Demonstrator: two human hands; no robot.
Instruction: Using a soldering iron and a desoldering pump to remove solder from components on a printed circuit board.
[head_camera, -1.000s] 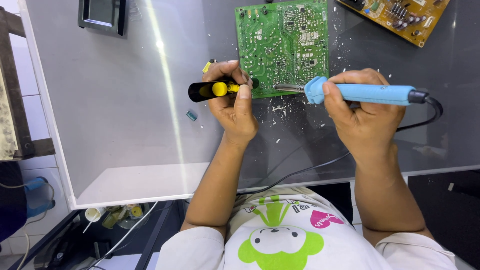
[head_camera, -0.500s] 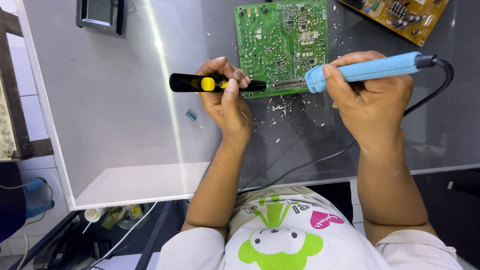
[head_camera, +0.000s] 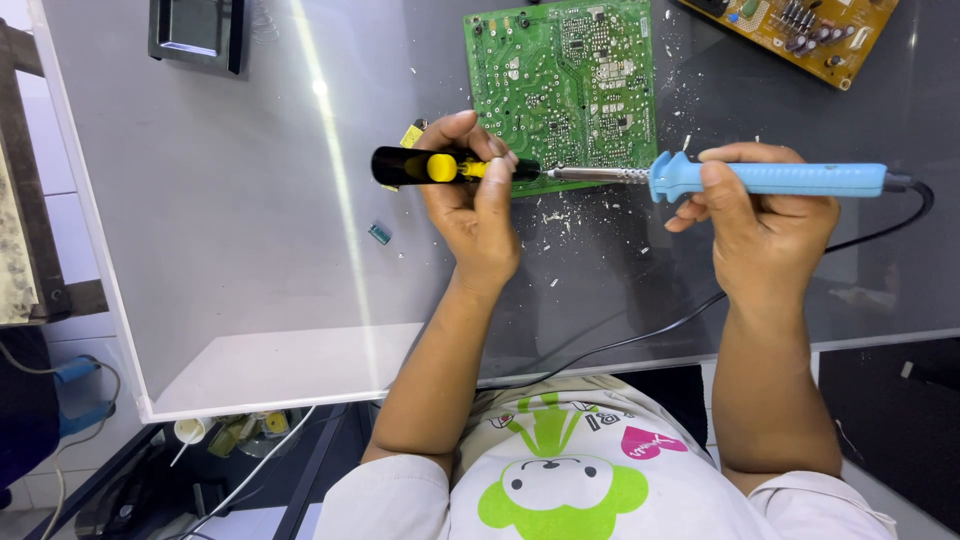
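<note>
Head view: black-and-yellow desoldering pump (head_camera: 432, 166) gripped in left hand (head_camera: 475, 205), blue-handled soldering iron (head_camera: 745, 178) in right hand (head_camera: 765, 225), tips met at green circuit board (head_camera: 562, 85) edge on tabletop (head_camera: 240, 240). Pads could be lifted if heat is overheld.

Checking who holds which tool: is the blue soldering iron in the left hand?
No, the right hand grips the blue soldering iron, while the left hand holds a black-and-yellow tool.

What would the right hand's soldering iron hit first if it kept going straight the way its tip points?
Probably the black-and-yellow tool in the left hand, tip to tip at the green circuit board's edge.
</note>
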